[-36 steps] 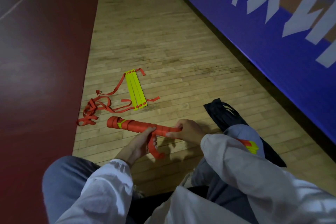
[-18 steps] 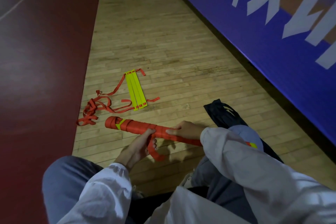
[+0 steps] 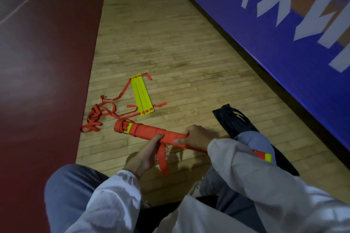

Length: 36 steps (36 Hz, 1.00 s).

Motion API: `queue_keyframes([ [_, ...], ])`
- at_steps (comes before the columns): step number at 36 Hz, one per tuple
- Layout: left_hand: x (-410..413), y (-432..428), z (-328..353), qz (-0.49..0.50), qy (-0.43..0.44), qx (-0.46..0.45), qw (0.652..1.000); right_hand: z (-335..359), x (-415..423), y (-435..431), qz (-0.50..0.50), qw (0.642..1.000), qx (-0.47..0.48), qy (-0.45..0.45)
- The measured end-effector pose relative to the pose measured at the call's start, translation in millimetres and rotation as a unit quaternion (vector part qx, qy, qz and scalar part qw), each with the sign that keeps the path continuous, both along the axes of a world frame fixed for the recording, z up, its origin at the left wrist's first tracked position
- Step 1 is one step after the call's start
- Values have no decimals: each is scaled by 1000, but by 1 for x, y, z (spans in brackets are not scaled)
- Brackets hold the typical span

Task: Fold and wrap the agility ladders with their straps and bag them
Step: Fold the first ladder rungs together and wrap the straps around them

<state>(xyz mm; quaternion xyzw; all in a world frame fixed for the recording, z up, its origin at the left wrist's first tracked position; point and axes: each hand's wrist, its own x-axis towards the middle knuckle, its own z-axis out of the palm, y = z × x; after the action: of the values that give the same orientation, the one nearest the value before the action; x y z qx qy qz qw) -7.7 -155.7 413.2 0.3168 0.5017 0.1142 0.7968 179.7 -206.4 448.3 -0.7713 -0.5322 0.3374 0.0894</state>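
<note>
L hand [image 3: 145, 154]: thumb over the top of the ladder roll [image 3: 144, 130], fingers curled under it, so it's clamped on the roll. The loose strap end [image 3: 163, 159] drops from the roll right by that thumb and hangs down across the L fingers [image 3: 167, 151]. Can't tell if those fingers also pinch the strap.

R hand [image 3: 196, 137]: just right of the L, fingers wrapped over the top of the roll, thumb pressed along its near side pointing at the L hand. Also clamped on the roll.

The roll: long, thin, wound tight in orange webbing. A bit of yellow rung shows near its far-left end, well past the L thumb. The other end runs under the R sleeve [image 3: 246, 172] and pokes out beyond it, orange and yellow. It sits tilted, left end farther from me.

Beyond the L hand, 2nd ladder [image 3: 143, 96] flat on the wood floor [image 3: 170, 53]: yellow rungs stacked side by side, w/ an orange strap tangle [image 3: 95, 118] trailing left of them.

Black bag [image 3: 233, 120] lies just past the R hand, partly under the R knee.

Writing: big white characters on the blue banner [image 3: 274, 47] far right, cropped and at an angle, can't read them.
</note>
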Motion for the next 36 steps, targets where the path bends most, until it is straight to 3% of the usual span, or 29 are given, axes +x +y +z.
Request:
queue_keyframes([
  [8, 6, 1, 5, -12, 30, 14, 999, 1, -4, -3, -12, 1000, 21, -2],
  [18, 9, 0, 2, -13, 46, 9, 999, 2, -8, -7, 63, 995, 67, -29],
  [36, 1, -6, -10, -4, 27, 36, 999, 6, 9, -1, 51, 976, -149, 150],
])
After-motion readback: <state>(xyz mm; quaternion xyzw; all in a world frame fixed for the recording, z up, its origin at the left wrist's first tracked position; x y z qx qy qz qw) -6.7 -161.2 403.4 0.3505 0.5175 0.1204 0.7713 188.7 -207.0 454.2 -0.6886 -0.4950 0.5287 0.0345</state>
